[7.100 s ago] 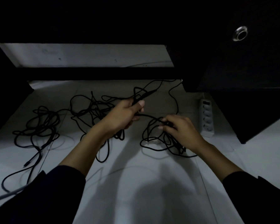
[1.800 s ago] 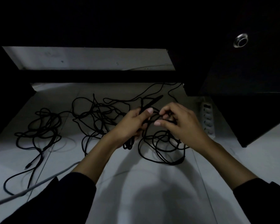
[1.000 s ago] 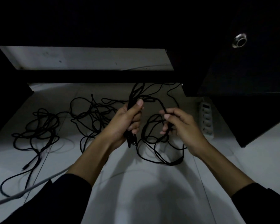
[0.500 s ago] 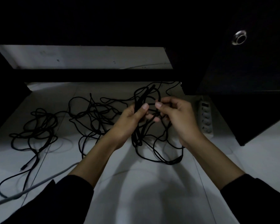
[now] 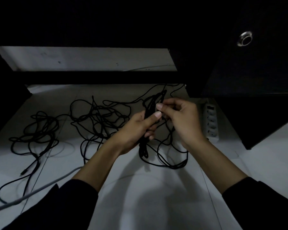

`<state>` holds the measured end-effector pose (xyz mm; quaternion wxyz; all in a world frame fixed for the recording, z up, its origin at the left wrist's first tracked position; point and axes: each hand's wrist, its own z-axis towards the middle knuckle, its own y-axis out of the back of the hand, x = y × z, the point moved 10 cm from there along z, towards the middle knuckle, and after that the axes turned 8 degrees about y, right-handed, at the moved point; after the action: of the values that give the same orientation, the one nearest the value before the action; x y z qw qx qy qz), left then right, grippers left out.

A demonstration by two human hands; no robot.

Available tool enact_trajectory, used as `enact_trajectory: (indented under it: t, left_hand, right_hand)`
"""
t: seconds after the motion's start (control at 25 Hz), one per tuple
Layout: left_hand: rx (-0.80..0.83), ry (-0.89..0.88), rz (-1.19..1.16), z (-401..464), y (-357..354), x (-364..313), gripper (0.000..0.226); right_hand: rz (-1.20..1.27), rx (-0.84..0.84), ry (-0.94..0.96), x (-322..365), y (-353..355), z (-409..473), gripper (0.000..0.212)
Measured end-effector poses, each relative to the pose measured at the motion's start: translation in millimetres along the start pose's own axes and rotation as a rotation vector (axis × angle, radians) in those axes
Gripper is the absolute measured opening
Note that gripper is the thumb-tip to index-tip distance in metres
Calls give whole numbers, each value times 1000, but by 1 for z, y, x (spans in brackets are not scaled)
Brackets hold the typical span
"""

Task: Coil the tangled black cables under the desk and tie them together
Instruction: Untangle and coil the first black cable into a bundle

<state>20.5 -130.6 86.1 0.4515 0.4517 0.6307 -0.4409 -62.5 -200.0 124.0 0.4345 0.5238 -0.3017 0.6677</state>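
- A loose tangle (image 5: 35, 130) of black cable lay on the floor at far left, a grey cable (image 5: 40, 190) crossing in front of it.
- A second tangle (image 5: 98, 118) lay beside it, nearer the middle.
- The left hand (image 5: 136, 130) gripped a bunched coil (image 5: 150, 110), fingers curled round it, thumb on top.
- The right hand (image 5: 181, 120) pinched a strand at the coil, fingertips together.
- A power strip (image 5: 211, 122) lay at right, beside the dark cabinet (image 5: 256, 72).

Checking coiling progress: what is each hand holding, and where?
Left hand grips the black cable bundle around its middle; right hand pinches a strand near the bundle's top.
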Motion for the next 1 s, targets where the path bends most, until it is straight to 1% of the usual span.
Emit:
enact_trajectory:
  t: [0.12, 0.2, 0.28, 0.36, 0.48, 0.56, 0.64, 0.72, 0.76, 0.88, 0.96, 1.0]
  left_hand:
    - [-23, -7, -159, 0, 5, -1, 22]
    - [-33, -7, -261, -1, 9, -3, 23]
    - [-33, -4, -366, -1, 10, -7, 23]
    - [-43, 1, -430, 0, 11, -10, 22]
    - [-72, 18, -479, 0, 16, -9, 22]
    - [-91, 17, -468, -2, 22, -9, 23]
    - [-112, 20, -450, -3, 29, -9, 23]
    - [-127, 26, -444, -4, 33, -10, 24]
    - [-132, 27, -441, -5, 34, -10, 24]
    - [-141, 23, -458, -7, 38, -14, 23]
    - [-136, 7, -494, -7, 45, -21, 24]
    - [-133, -4, -501, -8, 48, -25, 24]
  right_hand:
    - [78, -51, 51, 0, 3, -3, 14]
    - [108, -32, 27, -11, 1, -12, 18]
    - [115, 110, -54, -29, -18, -26, 30]
    - [113, 314, -107, -44, -44, -41, 39]
    - [48, 564, -87, -44, -61, -57, 37]
    - [-93, 668, -31, -40, -59, -62, 29]
    - [-244, 720, 43, -39, -56, -63, 16]
    - [-356, 753, 79, -46, -54, -61, 6]
    - [-436, 776, 108, -53, -53, -60, 7]
    - [-660, 892, 188, -81, -47, -66, 21]
    - [-828, 973, 214, -99, -38, -73, 24]
    - [-866, 976, 213, -104, -33, -74, 25]
